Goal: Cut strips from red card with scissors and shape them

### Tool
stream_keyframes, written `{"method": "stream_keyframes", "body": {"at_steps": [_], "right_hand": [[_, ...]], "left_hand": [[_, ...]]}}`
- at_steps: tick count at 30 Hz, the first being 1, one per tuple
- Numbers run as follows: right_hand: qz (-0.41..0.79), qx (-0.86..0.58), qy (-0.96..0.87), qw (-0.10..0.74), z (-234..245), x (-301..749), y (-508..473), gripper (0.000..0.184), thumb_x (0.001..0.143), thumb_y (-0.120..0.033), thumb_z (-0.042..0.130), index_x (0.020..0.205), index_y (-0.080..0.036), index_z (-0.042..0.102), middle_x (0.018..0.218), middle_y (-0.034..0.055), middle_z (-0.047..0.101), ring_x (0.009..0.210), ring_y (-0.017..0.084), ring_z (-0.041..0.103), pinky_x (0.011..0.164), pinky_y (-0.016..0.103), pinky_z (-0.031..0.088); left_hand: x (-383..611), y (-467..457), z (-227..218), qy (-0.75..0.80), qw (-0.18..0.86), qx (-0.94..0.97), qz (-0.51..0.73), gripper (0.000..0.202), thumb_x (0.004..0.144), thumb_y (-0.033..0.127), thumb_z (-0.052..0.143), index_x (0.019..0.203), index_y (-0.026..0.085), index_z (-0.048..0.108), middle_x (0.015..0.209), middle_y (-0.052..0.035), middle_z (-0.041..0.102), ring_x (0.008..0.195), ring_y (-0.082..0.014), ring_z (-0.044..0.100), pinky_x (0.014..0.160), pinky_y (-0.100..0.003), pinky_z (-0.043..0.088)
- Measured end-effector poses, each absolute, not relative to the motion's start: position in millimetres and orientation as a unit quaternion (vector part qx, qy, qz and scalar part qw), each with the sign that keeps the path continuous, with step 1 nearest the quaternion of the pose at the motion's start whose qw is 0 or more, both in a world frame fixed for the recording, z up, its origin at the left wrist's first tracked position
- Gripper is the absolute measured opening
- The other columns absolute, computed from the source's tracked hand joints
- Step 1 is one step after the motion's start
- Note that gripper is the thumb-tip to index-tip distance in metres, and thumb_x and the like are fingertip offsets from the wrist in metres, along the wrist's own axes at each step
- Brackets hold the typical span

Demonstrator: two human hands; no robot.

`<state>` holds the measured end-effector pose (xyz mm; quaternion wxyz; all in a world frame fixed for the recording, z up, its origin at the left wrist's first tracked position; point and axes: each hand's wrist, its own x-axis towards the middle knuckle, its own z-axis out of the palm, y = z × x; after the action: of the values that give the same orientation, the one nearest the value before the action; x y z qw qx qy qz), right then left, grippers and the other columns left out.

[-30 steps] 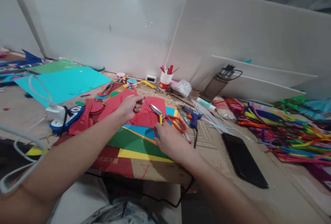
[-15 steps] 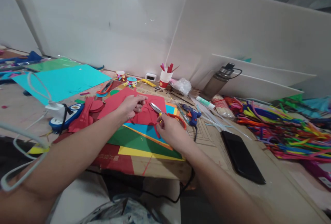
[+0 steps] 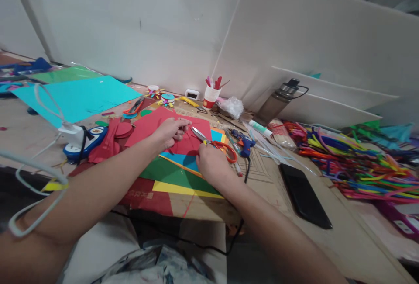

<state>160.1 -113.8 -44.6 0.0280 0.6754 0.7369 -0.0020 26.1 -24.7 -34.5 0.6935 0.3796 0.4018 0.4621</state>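
Observation:
My left hand (image 3: pixel 172 130) rests on a sheet of red paper (image 3: pixel 149 126), its fingers curled and pinching the paper's far edge. My right hand (image 3: pixel 212 166) lies knuckles up on a stack of blue (image 3: pixel 181 160), green (image 3: pixel 162 173) and yellow (image 3: pixel 173 188) paper sheets. Its fingers are curled under and I cannot see what they hold. Orange-handled scissors (image 3: pixel 225 149) lie just beyond the right hand's fingers, blades pointing toward my left hand.
A blue glue gun (image 3: pixel 244 142), black phone (image 3: pixel 304 196) and heap of coloured pipe cleaners (image 3: pixel 360 166) lie to the right. Behind stand a paper cup (image 3: pixel 210 96), a bottle (image 3: pixel 278 100) and white boards (image 3: pixel 310 35). A cyan sheet (image 3: pixel 78 98) and a blue-and-white device (image 3: pixel 85 142) are on the left.
My right hand has shifted toward the scissors and turned knuckles up; the yellow-and-blue bit seen in it before no longer shows. My left hand stays on the red paper.

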Motion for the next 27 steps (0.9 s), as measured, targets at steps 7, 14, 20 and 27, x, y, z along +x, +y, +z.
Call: {"method": "stream_keyframes", "body": {"at_steps": [7,14,20,27], "right_hand": [[-0.019,0.678,0.735,-0.026,-50,167,-108,0.026,0.094,-0.021,0.044,0.107,-0.011,0.063,0.106,0.0172,0.069,0.094,0.026,0.07,0.076,0.031,0.051],[-0.028,0.67,0.742,0.0,-38,162,-97,0.033,0.089,-0.035,0.059,0.108,-0.009,0.067,0.112,0.0197,0.069,0.102,0.029,0.067,0.081,0.033,0.05],[-0.076,0.654,0.751,0.048,-35,160,-77,0.03,0.087,-0.033,0.058,0.101,-0.011,0.073,0.097,0.0182,0.074,0.092,0.027,0.07,0.071,0.029,0.048],[-0.105,0.656,0.746,0.035,-42,164,-67,0.022,0.081,-0.021,0.058,0.092,-0.012,0.075,0.09,0.0148,0.075,0.082,0.022,0.069,0.062,0.025,0.043]], "left_hand": [[20,-12,-45,0.419,0.676,0.383,0.47,0.019,0.074,0.008,0.064,0.058,0.01,0.055,0.053,0.0002,0.048,0.036,-0.0006,0.03,0.032,-0.013,0.014],[18,-10,-43,0.418,0.661,0.37,0.502,0.016,0.077,0.007,0.061,0.062,0.009,0.055,0.053,0.0012,0.048,0.036,-0.0002,0.028,0.033,-0.013,0.014],[19,-11,-40,0.421,0.664,0.355,0.506,0.015,0.078,0.005,0.06,0.064,0.009,0.056,0.052,0.0021,0.047,0.036,-0.0001,0.026,0.033,-0.012,0.013],[18,-5,-43,0.432,0.668,0.334,0.505,0.019,0.077,0.005,0.06,0.06,0.011,0.053,0.05,0.0012,0.048,0.035,-0.0002,0.026,0.031,-0.013,0.012]]}}
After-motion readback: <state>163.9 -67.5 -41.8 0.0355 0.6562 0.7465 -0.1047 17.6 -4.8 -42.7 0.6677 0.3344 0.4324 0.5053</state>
